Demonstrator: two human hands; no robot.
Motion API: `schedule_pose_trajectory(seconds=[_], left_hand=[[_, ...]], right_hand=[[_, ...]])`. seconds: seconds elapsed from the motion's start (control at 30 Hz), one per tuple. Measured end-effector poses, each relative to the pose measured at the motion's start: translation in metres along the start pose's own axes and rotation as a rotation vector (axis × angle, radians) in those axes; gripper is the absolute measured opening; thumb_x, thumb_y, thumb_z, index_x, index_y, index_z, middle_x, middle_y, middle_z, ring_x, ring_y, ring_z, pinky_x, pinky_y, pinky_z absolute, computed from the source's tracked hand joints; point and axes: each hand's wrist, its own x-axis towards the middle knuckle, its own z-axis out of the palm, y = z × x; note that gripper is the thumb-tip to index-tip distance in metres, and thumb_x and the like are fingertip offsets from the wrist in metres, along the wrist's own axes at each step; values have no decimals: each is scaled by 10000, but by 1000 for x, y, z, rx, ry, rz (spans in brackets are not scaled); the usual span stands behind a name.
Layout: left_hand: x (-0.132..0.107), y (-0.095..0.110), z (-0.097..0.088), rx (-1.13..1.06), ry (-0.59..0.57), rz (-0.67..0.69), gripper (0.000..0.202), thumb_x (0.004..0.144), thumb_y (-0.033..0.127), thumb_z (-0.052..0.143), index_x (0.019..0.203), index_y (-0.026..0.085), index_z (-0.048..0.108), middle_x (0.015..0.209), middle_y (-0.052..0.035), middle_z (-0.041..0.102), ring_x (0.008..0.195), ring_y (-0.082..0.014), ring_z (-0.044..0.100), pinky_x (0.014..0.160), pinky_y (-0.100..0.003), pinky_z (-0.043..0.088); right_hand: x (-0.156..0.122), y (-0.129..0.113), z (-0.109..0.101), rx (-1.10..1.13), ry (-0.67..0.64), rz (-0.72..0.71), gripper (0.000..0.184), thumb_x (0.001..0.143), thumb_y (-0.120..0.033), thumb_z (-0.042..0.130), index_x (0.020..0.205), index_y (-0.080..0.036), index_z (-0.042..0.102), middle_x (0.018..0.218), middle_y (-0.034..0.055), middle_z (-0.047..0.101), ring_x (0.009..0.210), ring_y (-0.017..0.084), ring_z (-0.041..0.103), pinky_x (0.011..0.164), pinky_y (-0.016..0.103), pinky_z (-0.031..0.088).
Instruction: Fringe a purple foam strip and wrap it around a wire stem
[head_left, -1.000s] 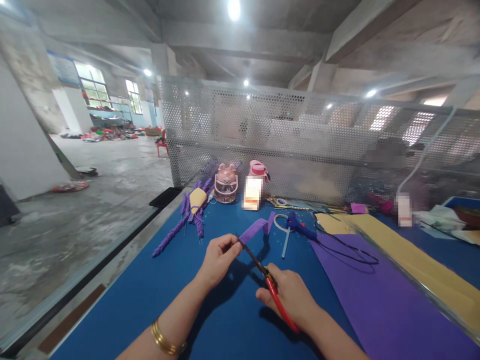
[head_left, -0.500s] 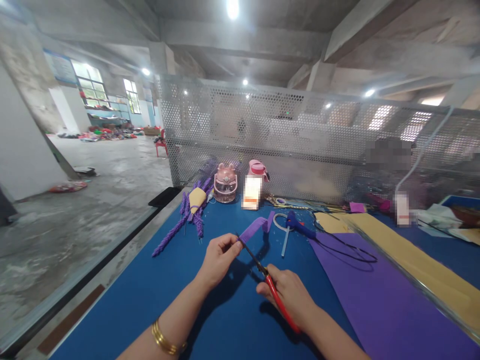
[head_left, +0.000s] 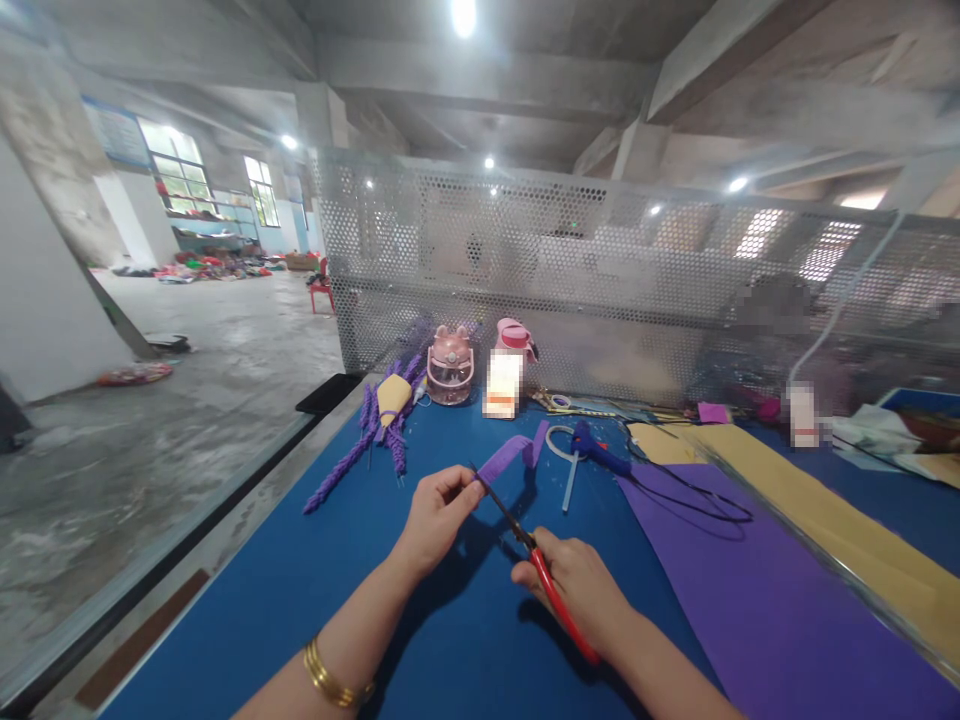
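1. Head view: the left hand [head_left: 439,510] pinches the near end of a curling purple strip of soft-looking material [head_left: 510,458], held above the middle of the table.
2. The right hand [head_left: 581,580] is wrapped around the red handles of dark-bladed scissors [head_left: 559,605]; their tips meet the strip beside the left fingertips, though at this size I cannot tell whether the blades are closed on it.
3. Just beyond the strip's free end, to the right, lie a pale flat ring [head_left: 551,440], a pale translucent stick [head_left: 571,485] and a dark blue glue gun [head_left: 600,450], whose looping black cable [head_left: 712,510] crosses a large purple sheet [head_left: 787,590].
4. Ahead stand a pink rounded container with ears [head_left: 450,370] and a pink-lidded bottle [head_left: 513,335]; fuzzy purple stems [head_left: 345,475] with a yellow wrap [head_left: 394,397] lie to the left.
5. A grey perforated metal panel [head_left: 525,260] bounds the far side.
6. The blue tabletop [head_left: 315,620] offers room between the left forearm and its slanting left edge; the purple sheet narrows the right side.
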Motion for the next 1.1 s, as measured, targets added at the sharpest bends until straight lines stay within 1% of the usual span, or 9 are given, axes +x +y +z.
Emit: schedule_pose_trajectory(seconds=[0.27, 0.5, 0.83, 0.97, 1.1], left_hand=[[0, -2, -1, -7, -7, 8, 322, 763, 418, 528, 591, 151, 473, 535, 46, 385, 521, -87, 338, 503, -211, 272], [1, -1, -1, -24, -9, 2, 311, 766, 402, 531, 593, 150, 474, 539, 44, 381, 529, -88, 335, 510, -217, 269], [1, -3, -2, -39, -18, -6, 302, 765, 391, 540, 598, 146, 485, 540, 43, 398, 531, -88, 351, 518, -214, 280], [2, -4, -2, -56, -24, -9, 300, 767, 391, 540, 602, 143, 499, 546, 39, 421, 537, -91, 367, 527, -216, 291], [1, -2, -2, -86, -25, -14, 291, 766, 383, 547, 612, 137, 525, 561, 27, 458, 552, -96, 384, 540, -221, 294]], right_hand=[[-1, -2, -1, -18, -16, 7, 505, 876, -603, 189, 652, -218, 426, 467, 0, 553, 454, 169, 567, 436, 248, 220], [0, -2, -3, -1, -14, 20, 503, 870, -610, 198, 641, -222, 422, 441, -15, 513, 427, 153, 538, 422, 240, 214], [0, -2, -2, 14, -22, 20, 519, 868, -617, 177, 633, -220, 414, 450, -7, 527, 435, 156, 537, 437, 249, 214], [0, -1, -3, 31, -25, 15, 531, 857, -637, 170, 633, -221, 412, 454, -9, 516, 415, 149, 504, 435, 249, 209], [0, -2, -6, 95, -33, 18, 542, 832, -674, 162, 610, -227, 373, 434, -27, 456, 379, 127, 416, 425, 245, 195]])
